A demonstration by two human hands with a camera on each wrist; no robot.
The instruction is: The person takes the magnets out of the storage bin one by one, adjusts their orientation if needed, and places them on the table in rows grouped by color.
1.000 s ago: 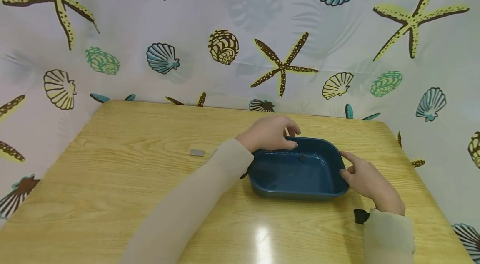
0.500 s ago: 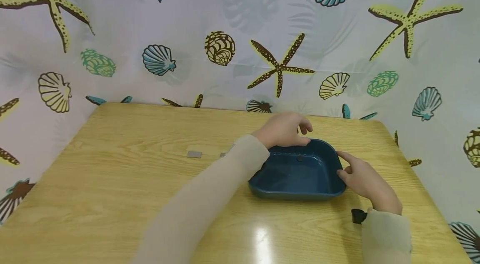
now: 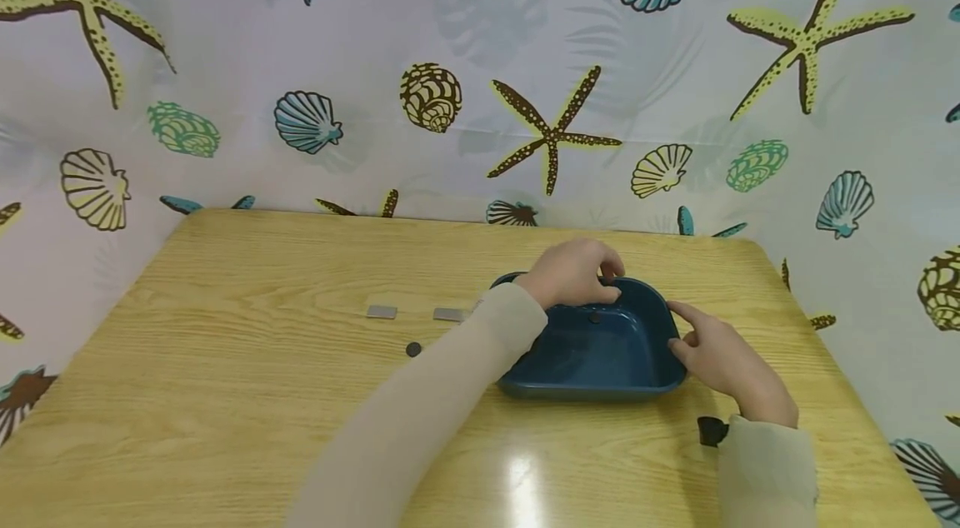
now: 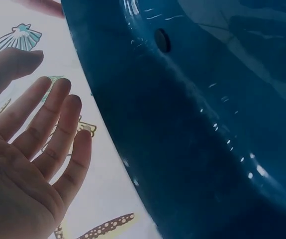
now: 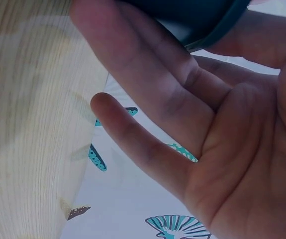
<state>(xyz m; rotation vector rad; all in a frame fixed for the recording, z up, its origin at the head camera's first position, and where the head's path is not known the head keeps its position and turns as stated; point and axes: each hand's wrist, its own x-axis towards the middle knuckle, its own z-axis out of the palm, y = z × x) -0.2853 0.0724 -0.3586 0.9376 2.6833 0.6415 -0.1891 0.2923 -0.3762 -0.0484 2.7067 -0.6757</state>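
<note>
A dark blue rectangular tray with rounded corners sits on the table. Inside, near its far wall, lies a small dark disc. My left hand hovers over the far rim, fingers loosely bent and holding nothing. In the left wrist view the left palm faces the camera, its fingers spread beside the tray wall. My right hand grips the tray's right side between thumb and fingers. The right wrist view has that hand at the rim, with the little finger sticking out free.
Left of the tray, two small grey rectangular pieces and another dark disc lie on the wooden table. My left sleeve passes over the tray's left part. Shell-patterned cloth hangs behind the table.
My left hand has moved right along the tray's far rim, then slightly down. A grey piece and a disc have come into view from behind the sleeve. The right hand keeps its grip.
</note>
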